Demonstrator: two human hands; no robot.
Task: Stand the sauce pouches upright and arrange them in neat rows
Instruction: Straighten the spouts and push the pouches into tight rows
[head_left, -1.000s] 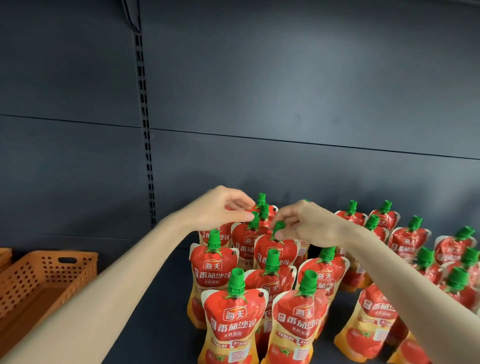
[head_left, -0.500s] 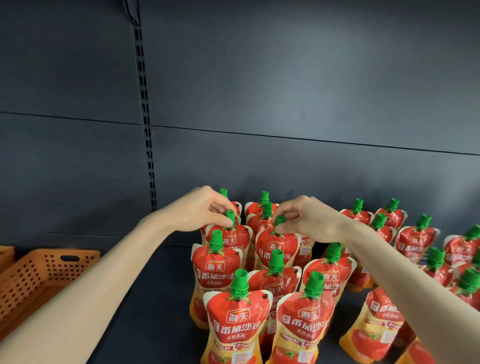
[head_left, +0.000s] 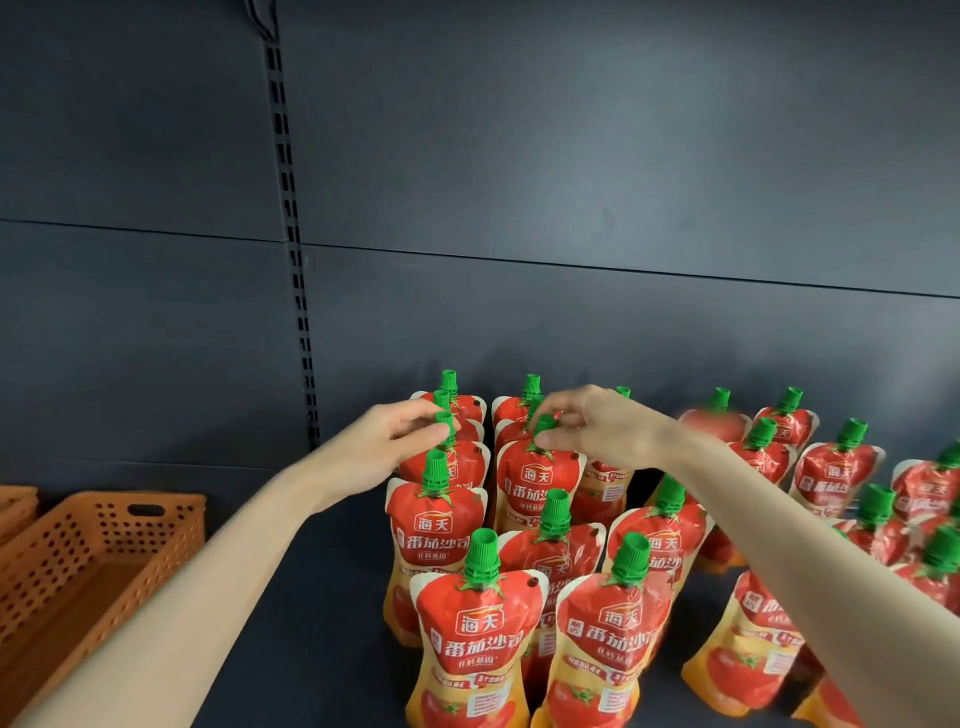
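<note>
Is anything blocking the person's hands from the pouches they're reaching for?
Nothing visible. The left hand pinches a green cap in the left column, and the right hand pinches the neighbouring pouch's cap. Nearer pouches sit lower, clear of both.

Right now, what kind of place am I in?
Probably a shop: a dark shelf with a slotted upright, many identical sauce pouches on it, and an orange basket alongside.

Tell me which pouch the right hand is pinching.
The middle pouch in the third row back; the right hand pinches its green cap.
</note>
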